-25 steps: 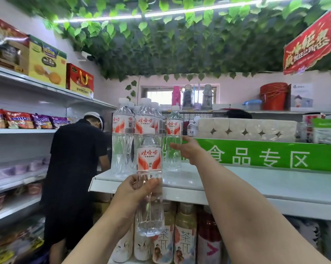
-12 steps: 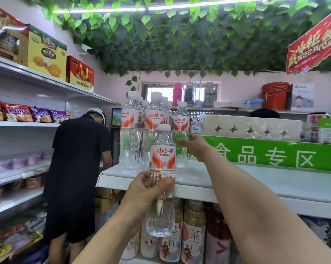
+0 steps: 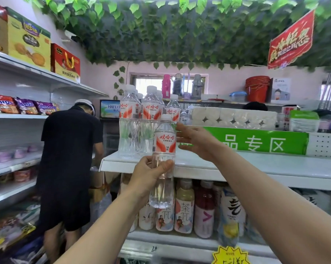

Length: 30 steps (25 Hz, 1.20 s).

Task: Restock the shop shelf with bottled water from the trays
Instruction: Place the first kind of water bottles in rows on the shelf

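While upright in left hand point(image 3: 149, 174), water bottle point(image 3: 164, 143) beside straight-fingered right hand point(image 3: 197, 143).

Held bottle point(image 3: 164, 141) hides shelf bottles point(image 3: 149, 113) in pt. Yellow price tag point(image 3: 230, 256) cut off at btm edge; text illegible.

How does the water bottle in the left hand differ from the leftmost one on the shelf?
The held water bottle is gripped mid-body by the left hand; the shelf water bottle is untouched. The held one hangs before the shelf edge, base below it; the shelf one stands on top. Both are upright, clear, white-capped, red-and-white labelled.
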### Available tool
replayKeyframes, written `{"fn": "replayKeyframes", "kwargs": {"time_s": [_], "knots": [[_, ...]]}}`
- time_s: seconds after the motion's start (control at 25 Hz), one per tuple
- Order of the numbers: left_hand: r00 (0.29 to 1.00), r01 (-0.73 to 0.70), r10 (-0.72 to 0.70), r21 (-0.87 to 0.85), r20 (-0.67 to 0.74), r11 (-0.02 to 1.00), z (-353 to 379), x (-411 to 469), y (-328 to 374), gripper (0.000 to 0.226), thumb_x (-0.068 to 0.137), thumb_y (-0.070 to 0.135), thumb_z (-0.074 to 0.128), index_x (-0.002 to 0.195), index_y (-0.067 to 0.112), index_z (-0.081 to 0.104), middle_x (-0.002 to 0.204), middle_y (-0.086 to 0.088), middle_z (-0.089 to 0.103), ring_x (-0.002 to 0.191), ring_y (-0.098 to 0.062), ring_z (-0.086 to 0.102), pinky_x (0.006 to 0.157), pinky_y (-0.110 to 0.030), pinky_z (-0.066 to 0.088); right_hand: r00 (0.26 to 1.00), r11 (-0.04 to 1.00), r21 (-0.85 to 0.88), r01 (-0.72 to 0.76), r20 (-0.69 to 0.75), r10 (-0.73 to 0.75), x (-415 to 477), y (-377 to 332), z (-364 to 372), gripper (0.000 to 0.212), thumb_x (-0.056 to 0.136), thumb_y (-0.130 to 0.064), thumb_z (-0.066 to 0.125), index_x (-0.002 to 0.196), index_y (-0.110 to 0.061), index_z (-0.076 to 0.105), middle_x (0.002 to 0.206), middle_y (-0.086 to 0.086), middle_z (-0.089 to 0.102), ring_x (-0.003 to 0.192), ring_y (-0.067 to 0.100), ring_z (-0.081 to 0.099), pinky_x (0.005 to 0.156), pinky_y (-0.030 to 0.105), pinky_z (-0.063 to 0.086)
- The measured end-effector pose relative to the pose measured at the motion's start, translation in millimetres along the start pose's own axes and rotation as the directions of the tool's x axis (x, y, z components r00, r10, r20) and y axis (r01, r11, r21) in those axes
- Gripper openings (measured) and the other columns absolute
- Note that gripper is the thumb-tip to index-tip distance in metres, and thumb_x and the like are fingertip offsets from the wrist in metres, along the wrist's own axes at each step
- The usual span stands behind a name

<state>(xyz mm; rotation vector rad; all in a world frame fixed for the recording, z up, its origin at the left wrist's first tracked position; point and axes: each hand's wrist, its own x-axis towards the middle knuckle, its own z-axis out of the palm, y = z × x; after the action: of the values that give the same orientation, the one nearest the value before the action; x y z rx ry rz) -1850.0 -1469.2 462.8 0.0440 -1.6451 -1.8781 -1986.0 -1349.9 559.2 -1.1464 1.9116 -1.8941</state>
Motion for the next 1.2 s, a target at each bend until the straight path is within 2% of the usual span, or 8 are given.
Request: {"fn": "replayKeyframes", "kwargs": {"time_s": [0.16,0.36,0.48,0.64,0.76,0.84,0.96,1.2], "knots": [[0.998,-0.006,0.007,-0.014,0.056,1.0,19.4,-8.4,5.1,0.09,0.044,0.049,0.093,0.119,0.011,0.059,0.105,-0.007,0.077,0.098,-0.026,0.074,0.095,-0.052,0.055,0.991,1.0,-0.011,-0.012,0.13,0.013,-48.7,-15.1,7.3,0.037,0.093,-0.032,0.07,0.123,-0.01,0.068,0.106,0.004,0.075,0.098,0.019,0.071,0.091,0.035,0.058],[0.997,-0.044,0.04,0.062,0.066,0.997,38.5,-3.9,24.2,0.091,0.045,0.063,0.09,0.119,0.017,0.063,0.107,-0.002,0.077,0.103,-0.028,0.072,0.098,-0.052,0.053,0.991,0.994,-0.112,0.004,0.137,0.011,-58.1,-33.3,-8.9,0.038,0.089,-0.017,0.076,0.123,-0.001,0.068,0.11,0.014,0.075,0.095,0.022,0.071,0.085,0.036,0.061],[0.979,-0.188,0.2,0.214,-0.035,0.959,40.6,8.4,39.5,0.088,0.059,0.064,0.079,0.133,0.023,0.056,0.125,0.008,0.064,0.12,-0.014,0.058,0.102,-0.033,0.044,0.992,0.99,-0.115,0.078,0.111,-0.065,-40.7,-58.6,-24.7,0.042,0.086,-0.023,0.08,0.122,-0.003,0.069,0.114,0.013,0.076,0.098,0.022,0.073,0.084,0.035,0.06],[0.813,-0.245,0.461,0.51,-0.355,0.824,26.4,19.8,29.1,0.087,0.072,0.061,0.076,0.145,0.027,0.044,0.144,0.001,0.047,0.136,-0.02,0.039,0.112,-0.043,0.037,0.987,0.983,-0.092,0.158,0.008,-0.158,-5.7,-76.2,-46.2,0.036,0.084,-0.025,0.082,0.113,-0.007,0.072,0.104,0.003,0.079,0.096,0.018,0.074,0.086,0.035,0.057],[0.747,-0.203,0.531,0.623,-0.401,0.756,17.3,36.5,7.4,0.098,0.073,0.064,0.073,0.155,0.033,0.029,0.163,0.002,0.02,0.15,-0.019,0.014,0.12,-0.048,0.021,0.99,0.981,-0.145,0.13,-0.039,-0.137,24.3,-59.1,-52.8,0.046,0.075,-0.031,0.088,0.111,-0.007,0.073,0.105,0.002,0.079,0.105,0.021,0.072,0.096,0.041,0.056],[0.737,-0.205,0.54,0.627,-0.406,0.751,14.0,50.0,-3.2,0.097,0.076,0.057,0.076,0.156,0.035,0.026,0.166,0.004,0.011,0.152,-0.016,0.008,0.121,-0.045,0.018,0.991,0.976,-0.191,0.104,-0.063,-0.118,39.4,-43.9,-51.9,0.049,0.073,-0.03,0.09,0.112,-0.006,0.073,0.107,0.002,0.078,0.105,0.02,0.071,0.088,0.034,0.056],[0.702,-0.184,0.556,0.641,-0.445,0.746,11.7,62.6,-18.3,0.08,0.078,0.044,0.08,0.148,0.027,0.044,0.165,0.001,0.016,0.151,-0.019,0.012,0.12,-0.043,0.021,0.989,0.976,-0.195,0.101,-0.09,-0.121,55.7,-29.2,-48.0,0.044,0.077,-0.025,0.089,0.113,-0.007,0.071,0.108,0.002,0.076,0.093,0.011,0.069,0.07,0.023,0.051],[0.606,-0.119,0.635,0.735,-0.479,0.667,7.7,76.7,-39.9,0.065,0.078,0.039,0.082,0.134,0.018,0.057,0.157,-0.003,0.029,0.143,-0.024,0.023,0.114,-0.047,0.03,0.99,0.978,-0.181,0.103,-0.073,-0.117,85.5,-13.6,-36.3,0.039,0.076,-0.025,0.089,0.108,-0.013,0.07,0.11,0.002,0.074,0.094,0.009,0.066,0.074,0.022,0.05]]}}
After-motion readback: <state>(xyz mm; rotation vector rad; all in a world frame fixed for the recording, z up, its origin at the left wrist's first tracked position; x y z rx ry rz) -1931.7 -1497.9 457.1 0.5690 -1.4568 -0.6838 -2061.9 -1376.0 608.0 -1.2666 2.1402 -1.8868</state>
